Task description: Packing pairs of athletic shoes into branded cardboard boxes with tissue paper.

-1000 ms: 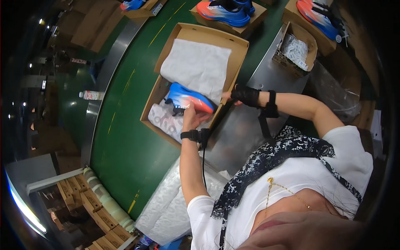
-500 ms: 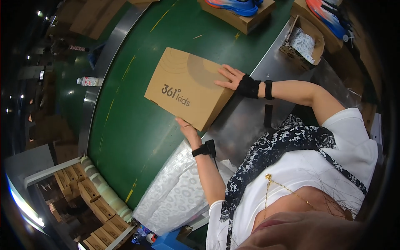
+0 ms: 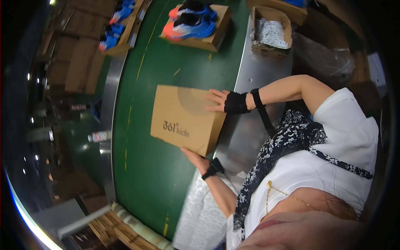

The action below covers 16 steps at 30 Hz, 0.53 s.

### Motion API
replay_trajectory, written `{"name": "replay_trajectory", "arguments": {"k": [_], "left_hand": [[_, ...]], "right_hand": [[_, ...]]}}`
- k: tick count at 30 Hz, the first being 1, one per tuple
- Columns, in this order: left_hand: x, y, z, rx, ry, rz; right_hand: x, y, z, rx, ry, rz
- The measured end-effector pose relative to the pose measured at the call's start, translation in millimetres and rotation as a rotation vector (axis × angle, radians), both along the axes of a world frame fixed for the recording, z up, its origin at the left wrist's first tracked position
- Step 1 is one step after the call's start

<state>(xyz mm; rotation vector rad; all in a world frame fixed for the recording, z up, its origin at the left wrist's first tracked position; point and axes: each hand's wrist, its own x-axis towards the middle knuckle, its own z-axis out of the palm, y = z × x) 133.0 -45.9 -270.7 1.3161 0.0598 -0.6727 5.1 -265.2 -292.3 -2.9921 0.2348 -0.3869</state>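
A closed brown cardboard shoebox (image 3: 173, 112) with dark printing on its lid lies on a green belt (image 3: 146, 183). My right hand (image 3: 218, 101), in a black fingerless lace cover, rests flat across the lid's right edge with its fingers spread. At the box's near end is my left hand (image 3: 196, 160), its fingers stretched along the side and touching the cardboard; a black strap circles that wrist. Whatever the box contains is hidden.
Beyond the shoebox, blue and orange shoes (image 3: 189, 27) sit on another box. A carton of small white packets (image 3: 271, 33) stands on the metal ledge (image 3: 250, 125) to the right. White patterned wrapping (image 3: 200, 212) lies near my left forearm. A bottle (image 3: 100, 136) is past the far rail.
The whole view has turned, so the shoebox appears lower and more of the far shoes show. Both hands keep touching the box in nearly the same places.
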Motion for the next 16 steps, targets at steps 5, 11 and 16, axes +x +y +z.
{"name": "replay_trajectory", "arguments": {"k": [5, 11, 16], "left_hand": [[-17, -3, 36, -0.047, 0.079, -0.260], [-34, 8, 8, 0.175, 0.042, -0.241], [-115, -36, 44, 0.247, -0.077, -0.113]], "right_hand": [[10, -13, -16, 0.005, -0.369, 0.159], [-42, 22, -13, -0.308, -0.212, 0.104], [-56, 58, 44, 0.059, -0.115, 0.367]]}}
